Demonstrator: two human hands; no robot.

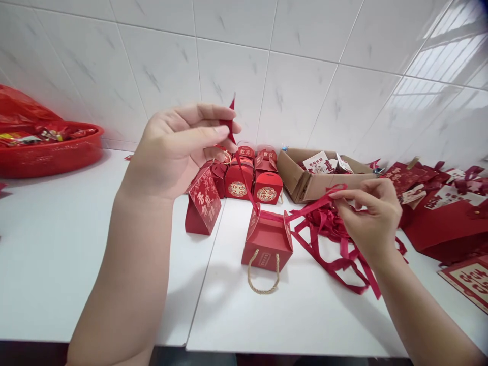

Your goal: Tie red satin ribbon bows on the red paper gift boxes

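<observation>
A small red gift box [266, 243] with a rope handle stands on the white table [57, 244] in front of me. A red ribbon [244, 178] runs through its top. My left hand [179, 147] is raised above and left of the box, fingers pinched on one end of the ribbon. At the box's right, my right hand [371, 218] pinches the other end, just above a loose pile of red ribbons [335, 239].
Several closed red gift boxes [244, 178] stand behind. A folded red box [203, 203] leans at the left. An open cardboard box [312, 180] with cards sits at the back. Red bags [446, 218] lie right, and a red basket [46, 152] of sweets far left.
</observation>
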